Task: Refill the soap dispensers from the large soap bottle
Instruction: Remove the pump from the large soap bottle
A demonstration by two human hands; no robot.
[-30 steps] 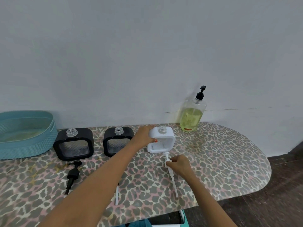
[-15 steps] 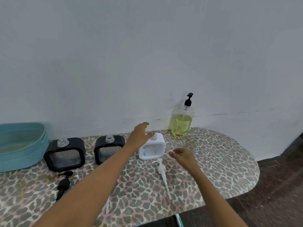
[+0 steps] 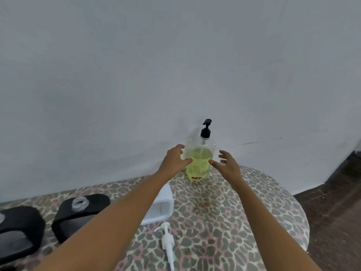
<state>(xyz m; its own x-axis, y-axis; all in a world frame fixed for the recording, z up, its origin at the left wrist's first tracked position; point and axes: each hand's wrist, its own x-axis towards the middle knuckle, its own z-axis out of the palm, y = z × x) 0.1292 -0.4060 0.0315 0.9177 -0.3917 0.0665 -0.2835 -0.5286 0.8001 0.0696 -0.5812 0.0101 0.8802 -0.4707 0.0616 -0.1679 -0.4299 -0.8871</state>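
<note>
Half a second before, the left grip [image 3: 174, 159] was above the white dispenser [image 3: 165, 204] and the right grip [image 3: 227, 163] was just over the white pump [image 3: 168, 243]. Now both had left these things and had come forward to the large soap bottle [image 3: 199, 163]. The white pump lay flat on the surface [image 3: 234, 222], behind the right grip and nearer to the person, and no grip held it.

Both grips were wide open, with the fingers spread and lightly bent, and they held nothing. The large soap bottle stood upright between them, close to the wall [image 3: 175, 65]. The left grip was at the bottle's left side, with its thumb tip in front of the yellow-green soap. The right grip was at the right side, with its thumb tip at the bottle's edge. Whether the thumbs touched the plastic could not be told. The black pump head [image 3: 206, 130] sat on the bottle, above both grips.

Behind the left grip, the left forearm [image 3: 117, 222] passed over the white dispenser and hid its neck and left part. Further left of this forearm stood a black dispenser [image 3: 91, 204] with its clear threaded neck uncovered. Beyond it was a second black dispenser [image 3: 19, 225], cut by the frame edge.
</note>
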